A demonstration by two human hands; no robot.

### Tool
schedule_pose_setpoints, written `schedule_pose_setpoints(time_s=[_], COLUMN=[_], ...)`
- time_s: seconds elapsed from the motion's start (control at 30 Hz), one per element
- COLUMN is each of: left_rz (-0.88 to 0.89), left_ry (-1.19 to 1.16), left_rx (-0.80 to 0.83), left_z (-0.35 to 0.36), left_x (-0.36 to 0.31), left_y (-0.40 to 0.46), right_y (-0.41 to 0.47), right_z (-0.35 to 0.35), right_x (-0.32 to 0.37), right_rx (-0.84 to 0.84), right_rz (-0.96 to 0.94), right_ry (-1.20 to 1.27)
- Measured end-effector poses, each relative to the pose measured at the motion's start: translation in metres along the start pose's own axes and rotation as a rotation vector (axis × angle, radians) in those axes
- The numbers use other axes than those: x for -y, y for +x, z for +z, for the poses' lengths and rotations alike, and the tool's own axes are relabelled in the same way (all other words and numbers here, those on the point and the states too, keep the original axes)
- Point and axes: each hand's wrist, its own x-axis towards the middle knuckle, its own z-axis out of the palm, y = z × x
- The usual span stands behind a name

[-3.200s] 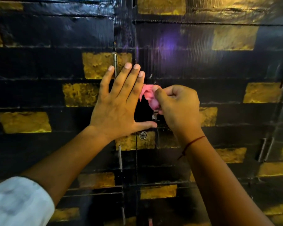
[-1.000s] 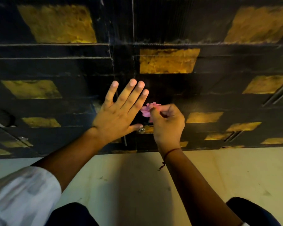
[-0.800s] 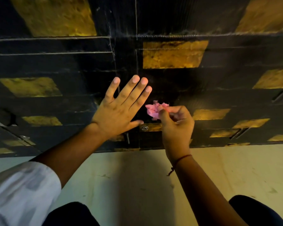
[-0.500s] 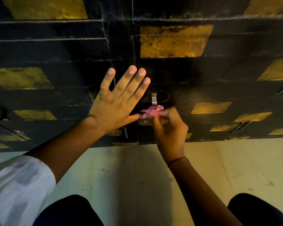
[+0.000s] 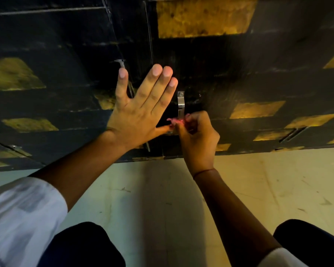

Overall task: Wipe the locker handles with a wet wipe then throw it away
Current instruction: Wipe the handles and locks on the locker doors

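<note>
A short silver locker handle [image 5: 180,105] stands upright on a black locker door [image 5: 210,78] with gold patches. My right hand [image 5: 198,139] pinches a crumpled pink wet wipe [image 5: 176,121] at the lower end of that handle. Most of the wipe is hidden by my fingers. My left hand [image 5: 141,110] lies flat with straight, spread fingers on the door just left of the handle, its thumb reaching toward the wipe.
A thin metal handle [image 5: 130,87] on the neighbouring door runs behind my left fingers. More handles [image 5: 292,134] show at the lower right. Pale floor [image 5: 258,189] lies below the lockers, and my dark-clad knees [image 5: 307,243] are at the bottom.
My right hand has slid the pink wipe down the silver handle, from its top to its lower end, baring the handle's upper part. My left hand stayed flat on the door.
</note>
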Motion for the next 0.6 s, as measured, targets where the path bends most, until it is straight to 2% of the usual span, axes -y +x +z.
schedule_pose_setpoints(time_s=[0.13,0.3,0.47,0.6], left_rz=[0.012,0.018,0.018,0.02], left_ry=[0.034,0.047,0.049,0.041], left_rx=[0.01,0.025,0.037,0.035], left_z=[0.0007,0.0,-0.0001,-0.0007], left_x=[0.0003,0.0005,0.0008,0.0015], left_y=[-0.0008,-0.0006,-0.0018,-0.0013], right_y=[-0.0017,-0.0094,-0.0022,-0.006], right_z=[0.0016,0.0007,-0.0032,-0.0026], right_x=[0.0016,0.0069,0.0053,0.0095], right_rx=[0.03,-0.093,0.076,-0.04], right_rz=[-0.005,0.056,-0.007,0.07], right_ry=[-0.022,0.079,0.015,0.122])
